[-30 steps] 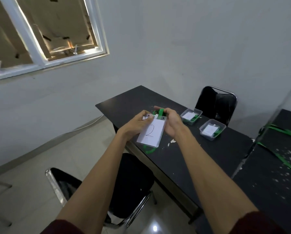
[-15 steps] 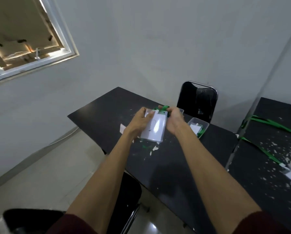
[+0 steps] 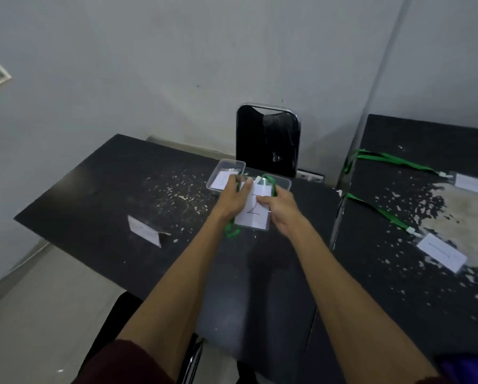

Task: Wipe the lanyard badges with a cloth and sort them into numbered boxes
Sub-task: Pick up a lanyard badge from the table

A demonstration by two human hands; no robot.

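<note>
While both hands hover mid-frame over the scuffed black table, bare tabletop stretches left toward its edge, and two clear plastic boxes sit just beyond the knuckles. The left hand and right hand pinch the white badge card marked 2 from either side, fingers curled on its upper edges, green lanyard dangling lower left.

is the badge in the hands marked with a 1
No, the badge held by the left hand and right hand shows a handwritten 2.
</note>
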